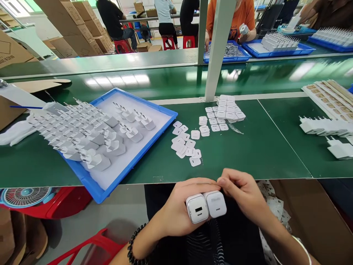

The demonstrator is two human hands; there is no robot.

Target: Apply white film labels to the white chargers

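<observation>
My left hand (176, 208) is wrapped round two white plug chargers side by side, their port faces toward me. The left charger (197, 208) shows two ports; the right charger (216, 204) has one small slot and faint grey print. Close to the top of the right charger, my right hand (242, 191) is closed, thumb and finger pinched together. Whatever may be between those fingertips is hidden. On the green bench ahead lie loose white face plates (183, 143), with stacked sheets of similar plates (227, 110) behind them.
A blue-rimmed tray (129, 167) at left holds many chargers (82, 129), prongs up. More chargers (325, 126) stand at far right beside slotted strips (328, 97). A metal post (217, 51) rises at the bench's back edge. A person in orange (242, 18) works across the line.
</observation>
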